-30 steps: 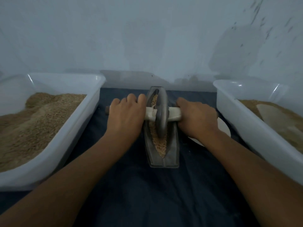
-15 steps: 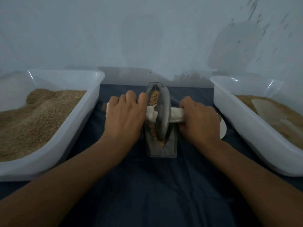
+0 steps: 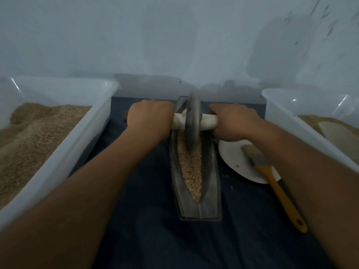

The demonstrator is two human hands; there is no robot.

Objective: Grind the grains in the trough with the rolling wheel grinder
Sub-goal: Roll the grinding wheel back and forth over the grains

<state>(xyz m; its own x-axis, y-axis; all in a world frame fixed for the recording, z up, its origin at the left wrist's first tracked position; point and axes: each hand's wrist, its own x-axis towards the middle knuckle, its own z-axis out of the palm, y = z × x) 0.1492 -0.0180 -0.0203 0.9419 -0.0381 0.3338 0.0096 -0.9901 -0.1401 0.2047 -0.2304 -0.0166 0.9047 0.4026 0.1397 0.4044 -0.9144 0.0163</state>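
Note:
A grey boat-shaped metal trough (image 3: 210,195) lies lengthwise on the dark cloth, holding a strip of tan grains (image 3: 191,171). The grey rolling wheel (image 3: 192,121) stands on edge in the trough's far half. Its white-wrapped axle handle (image 3: 208,122) sticks out both sides. My left hand (image 3: 150,121) is closed around the left end of the handle and my right hand (image 3: 233,123) around the right end. The grains under the wheel and the far tip of the trough are hidden.
A white plastic tub (image 3: 64,152) heaped with brown grain stands at the left. A second white tub (image 3: 291,121) with grain is at the right. A white plate (image 3: 237,162) with a yellow-handled brush (image 3: 275,189) lies beside the trough. A pale wall rises close behind.
Both hands have pushed the wheel away from me toward the trough's far end, uncovering the near grains. The view has dropped closer, bringing the plate and brush into sight.

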